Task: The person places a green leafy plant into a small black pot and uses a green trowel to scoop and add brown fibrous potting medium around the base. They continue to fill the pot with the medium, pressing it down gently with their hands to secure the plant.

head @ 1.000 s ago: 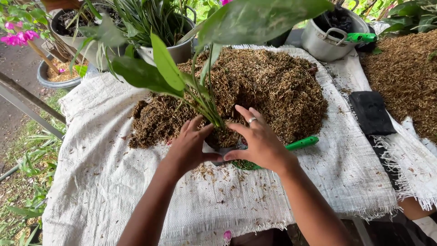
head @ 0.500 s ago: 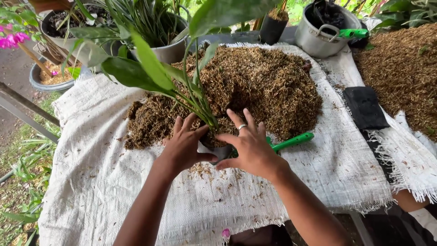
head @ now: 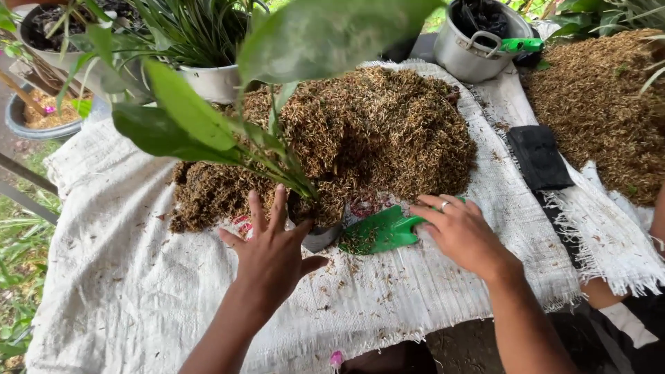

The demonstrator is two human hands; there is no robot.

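Left hand [head: 271, 253], fingers spread and holding nothing, rests against the small grey pot [head: 320, 235] of the leafy plant [head: 208, 128] at its 1 o'clock; right hand [head: 460, 232] lies loosely curled over the handle of the green trowel [head: 379, 232], blade pointing to 9 o'clock toward the pot, husk heap [head: 374, 131] beyond.

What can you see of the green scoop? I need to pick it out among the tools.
The green scoop looks like plastic, with a broad, shallow blade that carries a few bits of brown husk. It lies flat on the white woven cloth, at the foot of the husk pile, blade toward the small potted plant. The right hand covers its handle; its grip is unclear.
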